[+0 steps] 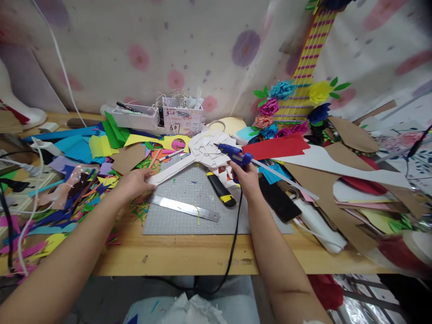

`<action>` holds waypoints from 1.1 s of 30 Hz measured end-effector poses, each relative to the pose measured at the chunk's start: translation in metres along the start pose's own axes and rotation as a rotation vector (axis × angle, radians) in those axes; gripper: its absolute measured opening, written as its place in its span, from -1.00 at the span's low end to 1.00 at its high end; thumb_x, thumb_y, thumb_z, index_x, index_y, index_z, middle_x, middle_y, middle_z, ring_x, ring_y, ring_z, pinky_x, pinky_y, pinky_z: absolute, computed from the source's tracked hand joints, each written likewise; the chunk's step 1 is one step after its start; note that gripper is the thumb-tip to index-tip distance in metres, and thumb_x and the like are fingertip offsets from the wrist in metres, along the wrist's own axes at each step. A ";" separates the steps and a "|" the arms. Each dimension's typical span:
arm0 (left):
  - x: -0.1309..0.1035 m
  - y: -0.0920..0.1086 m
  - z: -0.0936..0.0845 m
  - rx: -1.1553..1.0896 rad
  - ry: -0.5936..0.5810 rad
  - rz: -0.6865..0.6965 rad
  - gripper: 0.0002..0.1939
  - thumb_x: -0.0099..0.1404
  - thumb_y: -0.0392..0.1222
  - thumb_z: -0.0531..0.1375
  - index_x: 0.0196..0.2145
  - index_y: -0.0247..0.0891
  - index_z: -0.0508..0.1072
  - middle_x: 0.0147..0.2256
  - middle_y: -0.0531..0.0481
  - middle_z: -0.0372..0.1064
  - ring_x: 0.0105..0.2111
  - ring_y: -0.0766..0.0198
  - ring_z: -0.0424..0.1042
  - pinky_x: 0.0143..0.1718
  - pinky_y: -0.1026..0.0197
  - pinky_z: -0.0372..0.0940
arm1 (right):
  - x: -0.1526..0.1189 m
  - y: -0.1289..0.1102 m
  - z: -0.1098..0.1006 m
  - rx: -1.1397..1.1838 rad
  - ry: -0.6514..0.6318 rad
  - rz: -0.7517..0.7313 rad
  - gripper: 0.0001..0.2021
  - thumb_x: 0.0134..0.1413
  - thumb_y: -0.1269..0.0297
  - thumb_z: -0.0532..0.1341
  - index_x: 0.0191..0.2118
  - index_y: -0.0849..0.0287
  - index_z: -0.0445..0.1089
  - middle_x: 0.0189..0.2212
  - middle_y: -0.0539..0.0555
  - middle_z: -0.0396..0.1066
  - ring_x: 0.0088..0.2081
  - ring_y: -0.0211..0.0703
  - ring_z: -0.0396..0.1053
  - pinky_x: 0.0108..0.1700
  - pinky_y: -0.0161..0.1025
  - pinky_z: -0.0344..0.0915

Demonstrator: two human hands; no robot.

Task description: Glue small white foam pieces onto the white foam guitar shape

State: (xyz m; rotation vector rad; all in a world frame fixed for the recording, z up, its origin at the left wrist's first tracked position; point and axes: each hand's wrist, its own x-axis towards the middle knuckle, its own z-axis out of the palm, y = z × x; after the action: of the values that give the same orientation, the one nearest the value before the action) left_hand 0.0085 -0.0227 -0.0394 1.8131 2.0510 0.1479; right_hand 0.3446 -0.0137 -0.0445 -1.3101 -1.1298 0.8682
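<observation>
- Left fingers pinched the handle of a white piece across the mat's far side; right fingers gripped a glue gun
- Overlapping white strips already covered much of its head; what remained was unclear
- Open mat showed between ruler and knife; scraps crowded its left edge

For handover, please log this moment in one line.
Left hand: gripping white long-handled paper piece | right hand: holding blue plastic glue gun

Paper flowers flank the lower end of a yellow guitar neck before a floral curtain. Colourful scraps litter the table's left; a black phone lies rightward.
</observation>
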 end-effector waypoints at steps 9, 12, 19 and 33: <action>0.007 0.009 -0.009 0.016 -0.112 -0.023 -0.20 -0.08 -0.08 0.31 0.17 -0.18 0.31 -0.08 -0.06 0.51 -0.10 0.07 0.46 -0.22 0.22 0.25 | -0.013 0.017 -0.065 -0.229 0.105 -0.008 -0.61 -0.22 -0.08 0.30 -0.49 0.21 0.37 -0.68 -0.06 0.25 -0.62 -0.31 0.15 -0.56 -0.29 0.09; 0.010 0.012 -0.015 0.058 -0.142 -0.025 -0.20 -0.14 -0.07 0.33 0.13 -0.11 0.36 -0.15 0.02 0.54 -0.17 0.08 0.49 -0.29 0.24 0.23 | -0.015 0.020 -0.067 -0.256 0.099 -0.015 -0.58 -0.23 -0.10 0.30 -0.47 0.22 0.38 -0.66 -0.04 0.28 -0.61 -0.30 0.16 -0.55 -0.29 0.12; 0.015 0.012 -0.014 0.128 -0.115 -0.016 -0.19 -0.18 -0.01 0.34 0.12 -0.05 0.37 -0.14 0.05 0.53 -0.12 0.08 0.47 -0.34 0.27 0.21 | -0.017 0.033 -0.062 -0.304 0.105 -0.038 -0.52 -0.24 -0.13 0.29 -0.37 0.25 0.44 -0.60 0.01 0.34 -0.53 -0.19 0.24 -0.45 -0.23 0.20; 0.007 0.008 -0.010 0.113 -0.096 0.027 -0.28 0.05 -0.13 0.28 0.15 -0.42 0.26 0.01 -0.19 0.43 -0.09 0.10 0.42 -0.27 0.27 0.20 | -0.033 0.040 -0.077 -0.456 0.227 -0.067 -0.51 -0.13 -0.16 0.16 -0.31 0.22 0.43 -0.43 0.20 0.46 -0.24 0.13 0.41 -0.16 -0.03 0.28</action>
State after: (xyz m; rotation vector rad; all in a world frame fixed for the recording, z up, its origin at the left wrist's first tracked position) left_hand 0.0115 -0.0132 -0.0294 1.8771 2.0054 -0.0477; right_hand 0.4141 -0.0621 -0.0816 -1.6832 -1.2228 0.4066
